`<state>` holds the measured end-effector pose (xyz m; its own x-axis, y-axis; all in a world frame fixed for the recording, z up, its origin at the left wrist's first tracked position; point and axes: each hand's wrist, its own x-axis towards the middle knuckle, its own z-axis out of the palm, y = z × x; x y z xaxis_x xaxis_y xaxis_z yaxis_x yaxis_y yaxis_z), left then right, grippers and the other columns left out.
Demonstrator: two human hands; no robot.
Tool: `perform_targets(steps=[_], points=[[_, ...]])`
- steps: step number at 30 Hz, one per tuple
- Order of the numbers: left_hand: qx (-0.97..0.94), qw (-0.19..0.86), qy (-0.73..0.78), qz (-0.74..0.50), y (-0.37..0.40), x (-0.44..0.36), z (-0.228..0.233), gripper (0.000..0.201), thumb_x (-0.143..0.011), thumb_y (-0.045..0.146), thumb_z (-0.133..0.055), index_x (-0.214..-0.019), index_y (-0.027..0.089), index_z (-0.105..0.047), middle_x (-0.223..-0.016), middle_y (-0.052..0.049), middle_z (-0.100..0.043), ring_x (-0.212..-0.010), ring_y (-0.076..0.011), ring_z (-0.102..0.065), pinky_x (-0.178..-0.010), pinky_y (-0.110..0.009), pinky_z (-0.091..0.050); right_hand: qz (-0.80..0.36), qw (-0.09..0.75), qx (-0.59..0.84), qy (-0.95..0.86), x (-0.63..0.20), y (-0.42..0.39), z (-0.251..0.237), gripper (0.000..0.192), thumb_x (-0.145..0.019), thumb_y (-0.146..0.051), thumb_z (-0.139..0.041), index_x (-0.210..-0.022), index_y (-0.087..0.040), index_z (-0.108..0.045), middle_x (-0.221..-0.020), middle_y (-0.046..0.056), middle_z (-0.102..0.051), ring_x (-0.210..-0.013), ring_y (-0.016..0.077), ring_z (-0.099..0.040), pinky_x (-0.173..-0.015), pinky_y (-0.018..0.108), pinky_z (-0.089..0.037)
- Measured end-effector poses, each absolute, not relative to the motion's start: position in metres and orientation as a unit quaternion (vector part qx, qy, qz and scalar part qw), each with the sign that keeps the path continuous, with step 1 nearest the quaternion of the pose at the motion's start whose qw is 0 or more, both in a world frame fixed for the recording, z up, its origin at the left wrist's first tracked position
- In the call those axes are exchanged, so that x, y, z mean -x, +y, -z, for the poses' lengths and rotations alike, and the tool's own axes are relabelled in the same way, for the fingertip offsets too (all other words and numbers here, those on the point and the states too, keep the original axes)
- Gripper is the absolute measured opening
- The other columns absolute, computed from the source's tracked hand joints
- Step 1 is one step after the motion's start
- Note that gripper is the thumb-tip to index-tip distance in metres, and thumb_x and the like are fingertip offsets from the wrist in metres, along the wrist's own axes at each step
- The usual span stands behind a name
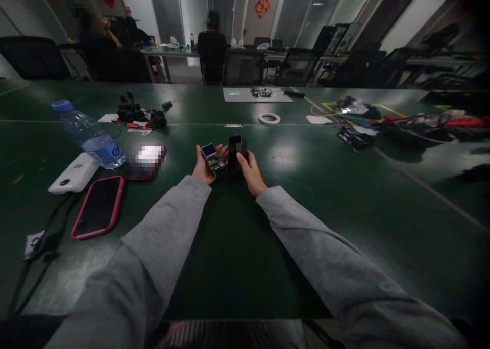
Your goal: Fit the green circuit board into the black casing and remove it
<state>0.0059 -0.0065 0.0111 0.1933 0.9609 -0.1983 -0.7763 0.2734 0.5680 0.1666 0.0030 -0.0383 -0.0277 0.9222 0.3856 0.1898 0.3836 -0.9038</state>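
Left hand (201, 171) cupped round a board (215, 164), its screen (209, 150) at the far end. Right hand (252, 175) closed on a black case (235, 151), thumb on its face. I see board and case side by side above the table (229, 267); whether they touch, I cannot tell. Left on the table: 1 bottle (90, 134), 1 white box (74, 173) and 1 red-rimmed phone (98, 206), the phone nearest. Far and right: 1 tape roll (269, 123), flat.

Spreads as a broad, dark-green, smooth tabletop (237, 257) below the left hand (202, 168) and right hand (251, 173), gleaming palely to the latter's right. Shows, far beyond both, black mesh-backed office chairs (245, 66), tall grey glassy panels (220, 12) and a red diamond-shaped decoration (262, 6), all dimly lit.
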Motion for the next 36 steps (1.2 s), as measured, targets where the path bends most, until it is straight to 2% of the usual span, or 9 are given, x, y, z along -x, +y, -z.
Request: perform_targets(steps=[3, 9, 12, 18, 25, 28, 33, 36], points=[[-0.168, 0.756, 0.261, -0.576, -0.005, -0.006, -0.009, 0.077, -0.090, 0.071, -0.023, -0.134, 0.015, -0.053, -0.122, -0.014, -0.067, -0.117, -0.0238, -0.060, -0.092, -0.037, -0.051, -0.397, 0.550, 0.428, -0.598, -0.167, 0.001, 0.034, 0.071, -0.091, -0.067, -0.040, -0.146, -0.024, -0.025, -0.122, 0.010, -0.055, -0.106, 0.0185, -0.058, -0.090, 0.041, -0.053], [-0.163, 0.757, 0.259, -0.577, -0.001, -0.005, -0.004, 0.075, -0.090, 0.072, -0.025, -0.129, 0.016, -0.058, -0.118, -0.011, -0.069, -0.113, -0.0229, -0.063, -0.094, -0.036, -0.050, -0.400, 0.583, 0.422, -0.568, -0.167, 0.001, 0.030, 0.057, -0.087, -0.063, -0.047, -0.126, -0.022, -0.047, -0.122, 0.007, -0.056, -0.111, 0.0188, -0.056, -0.099, 0.042, -0.048], [-0.173, 0.750, 0.267, -0.580, -0.001, -0.005, -0.003, 0.077, -0.090, 0.072, -0.023, -0.129, 0.017, -0.058, -0.118, -0.011, -0.069, -0.113, -0.0235, -0.062, -0.094, -0.037, -0.050, -0.389, 0.590, 0.430, -0.562, -0.166, 0.001, 0.030, 0.054, -0.088, -0.062, -0.046, -0.125, -0.023, -0.047, -0.121, 0.007, -0.057, -0.111, 0.0189, -0.056, -0.099, 0.042, -0.047], [-0.204, 0.759, 0.270, -0.556, -0.003, -0.006, -0.005, 0.083, -0.087, 0.076, -0.020, -0.131, 0.016, -0.056, -0.120, -0.014, -0.068, -0.115, -0.0267, -0.061, -0.095, -0.043, -0.049, -0.407, 0.566, 0.423, -0.578, -0.166, 0.001, 0.034, 0.049, -0.089, -0.060, -0.048, -0.122, -0.024, -0.046, -0.106, 0.005, -0.060, -0.097, 0.0173, -0.058, -0.087, 0.037, -0.052], [-0.199, 0.770, 0.274, -0.541, -0.003, -0.006, -0.004, 0.082, -0.086, 0.077, -0.022, -0.124, 0.016, -0.061, -0.114, -0.014, -0.070, -0.113, -0.0272, -0.062, -0.096, -0.042, -0.048, -0.236, 0.538, 0.494, -0.642, -0.167, 0.003, 0.034, 0.054, -0.091, -0.065, -0.039, -0.112, -0.018, -0.056, -0.109, 0.010, -0.053, -0.106, 0.0197, -0.052, -0.100, 0.043, -0.045], [-0.196, 0.768, 0.272, -0.546, -0.004, -0.006, -0.004, 0.082, -0.086, 0.077, -0.022, -0.125, 0.015, -0.060, -0.115, -0.014, -0.069, -0.114, -0.0274, -0.061, -0.096, -0.043, -0.048, -0.202, 0.539, 0.491, -0.654, -0.166, -0.004, 0.027, 0.059, -0.089, -0.065, -0.045, -0.121, -0.017, -0.054, -0.113, 0.012, -0.052, -0.109, 0.0208, -0.051, -0.102, 0.043, -0.043], [-0.198, 0.763, 0.267, -0.554, -0.006, -0.005, -0.006, 0.082, -0.087, 0.076, -0.022, -0.129, 0.016, -0.058, -0.115, -0.014, -0.069, -0.115, -0.0278, -0.061, -0.097, -0.045, -0.049, -0.160, 0.522, 0.448, -0.708, -0.170, -0.024, 0.012, 0.055, -0.091, -0.053, -0.050, -0.134, -0.018, -0.046, -0.123, 0.013, -0.052, -0.116, 0.0231, -0.050, -0.105, 0.046, -0.042], [-0.193, 0.762, 0.260, -0.560, -0.006, -0.004, -0.006, 0.082, -0.087, 0.075, -0.022, -0.129, 0.014, -0.059, -0.110, -0.014, -0.070, -0.112, -0.0272, -0.062, -0.096, -0.044, -0.049, -0.138, 0.494, 0.434, -0.740, -0.170, -0.032, 0.014, 0.067, -0.088, -0.048, -0.055, -0.143, -0.016, -0.037, -0.129, 0.016, -0.048, -0.123, 0.0253, -0.046, -0.108, 0.049, -0.039]])
